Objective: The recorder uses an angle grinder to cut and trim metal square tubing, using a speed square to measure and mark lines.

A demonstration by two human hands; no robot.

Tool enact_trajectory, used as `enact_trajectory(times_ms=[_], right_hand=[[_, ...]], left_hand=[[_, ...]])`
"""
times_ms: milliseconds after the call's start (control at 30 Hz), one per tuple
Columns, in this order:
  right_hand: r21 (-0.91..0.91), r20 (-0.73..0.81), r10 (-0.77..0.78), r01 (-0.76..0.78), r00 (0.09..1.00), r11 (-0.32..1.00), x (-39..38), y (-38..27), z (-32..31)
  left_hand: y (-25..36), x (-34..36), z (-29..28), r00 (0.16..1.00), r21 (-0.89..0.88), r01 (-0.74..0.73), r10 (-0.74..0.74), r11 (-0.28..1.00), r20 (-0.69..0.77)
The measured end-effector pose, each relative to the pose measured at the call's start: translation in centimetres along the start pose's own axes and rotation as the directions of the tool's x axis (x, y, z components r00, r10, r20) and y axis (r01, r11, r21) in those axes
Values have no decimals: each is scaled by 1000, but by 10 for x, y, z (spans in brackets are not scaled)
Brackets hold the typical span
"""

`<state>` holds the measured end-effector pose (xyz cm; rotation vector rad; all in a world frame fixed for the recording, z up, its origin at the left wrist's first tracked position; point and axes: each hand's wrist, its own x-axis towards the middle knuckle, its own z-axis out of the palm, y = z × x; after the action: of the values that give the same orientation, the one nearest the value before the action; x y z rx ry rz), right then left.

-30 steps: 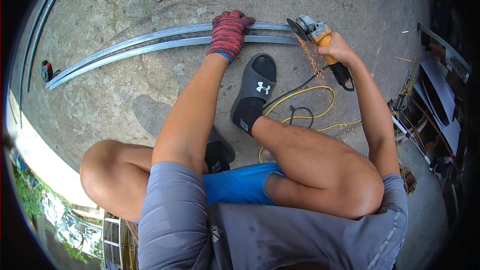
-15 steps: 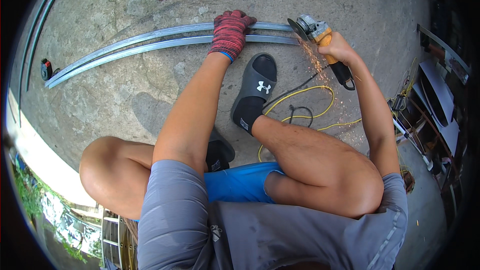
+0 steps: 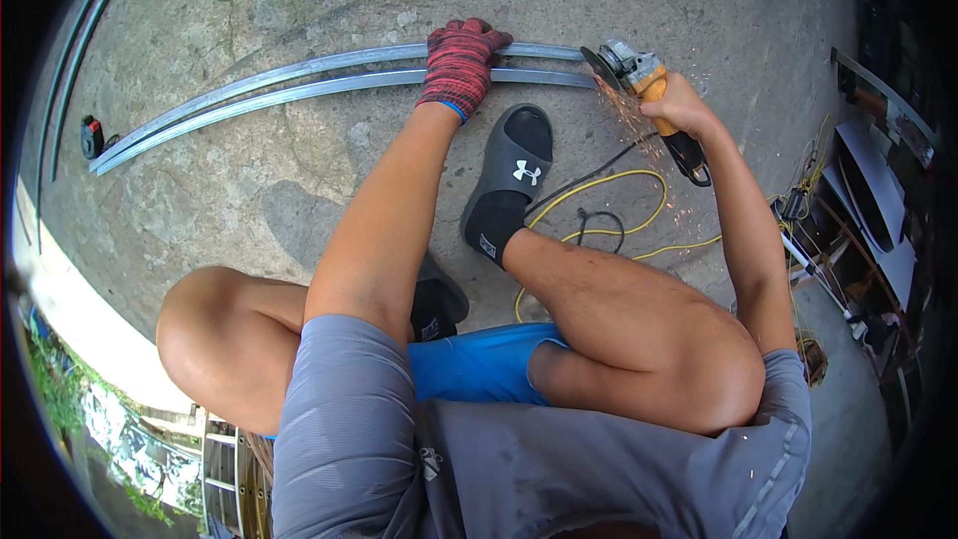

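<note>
Right hand (image 3: 682, 106) gripping the angle grinder (image 3: 654, 84), now nudging it slightly rightward, sparks (image 3: 625, 112) scattering wider beside the two metal bars' (image 3: 329, 65) right ends, gloved left hand (image 3: 462, 65) still gripping both bars.

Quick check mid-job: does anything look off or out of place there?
Yes, the hand protection looks lopsided: the left hand on the metal strips wears a red-and-black glove, while the right hand gripping the angle grinder is bare, close to the sparks. A yellow cord also lies loosely looped near them.
</note>
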<state>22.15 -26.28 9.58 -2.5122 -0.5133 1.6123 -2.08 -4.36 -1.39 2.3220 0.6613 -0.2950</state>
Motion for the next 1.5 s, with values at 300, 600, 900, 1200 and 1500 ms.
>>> enact_trajectory(times_ms=[300,600,900,1200,1500], right_hand=[[6,-10,-9,9,1000,1000,9,-4,1],[21,14,1,-1,1000,1000,11,-7,0],[-33,-12,-8,7,1000,999,11,3,-1],[-10,14,4,-4,1000,1000,8,7,-1],[-4,24,30,-30,999,1000,4,8,-1]], left_hand=[[-1,0,2,1000,-16,-16,16,1000,-21],[-1,-1,1,1000,-1,-7,7,1000,-16],[1,0,-2,1000,10,-3,3,1000,-2],[0,-1,0,1000,9,-7,7,1000,-15],[1,0,-2,1000,-3,-4,4,1000,-2]])
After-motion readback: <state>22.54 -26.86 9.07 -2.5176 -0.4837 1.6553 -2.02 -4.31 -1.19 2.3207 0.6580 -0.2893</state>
